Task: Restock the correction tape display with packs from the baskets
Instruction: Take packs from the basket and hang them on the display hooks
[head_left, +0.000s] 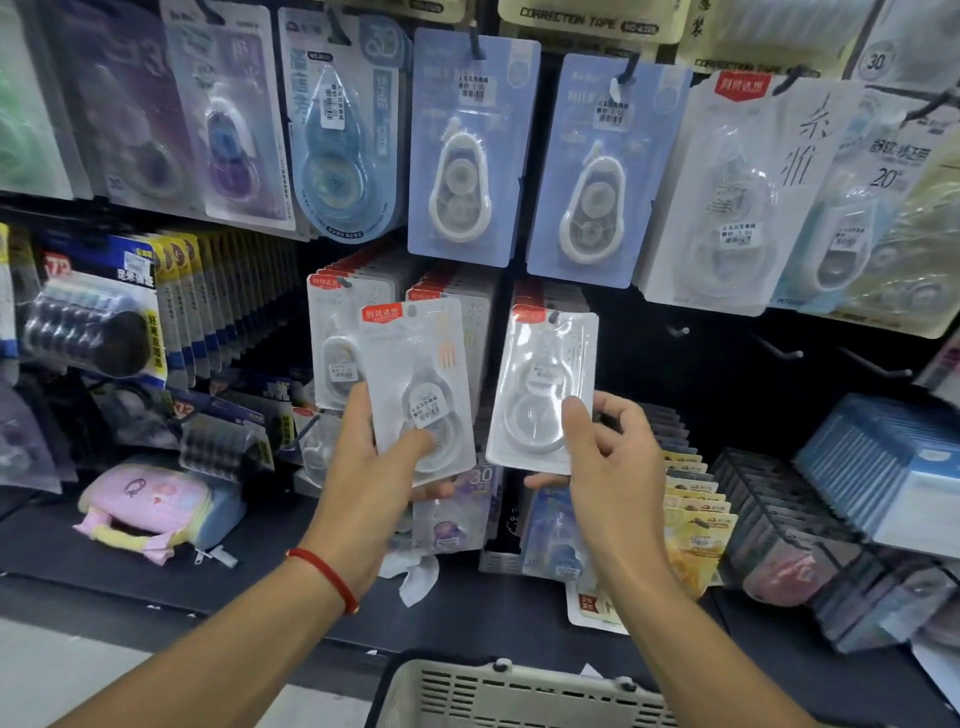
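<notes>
Left hand: grip clenched on a white pack, held before full pegs.
Right hand: grip grasping another pack at its peg.
Around: basket below; pink pouch on shelf, left.

A black perforated display wall with bare metal pegs stands behind and right of the grip, above a dark shelf ledge running below it, with pale grey floor at lower left, all evenly lit.
</notes>
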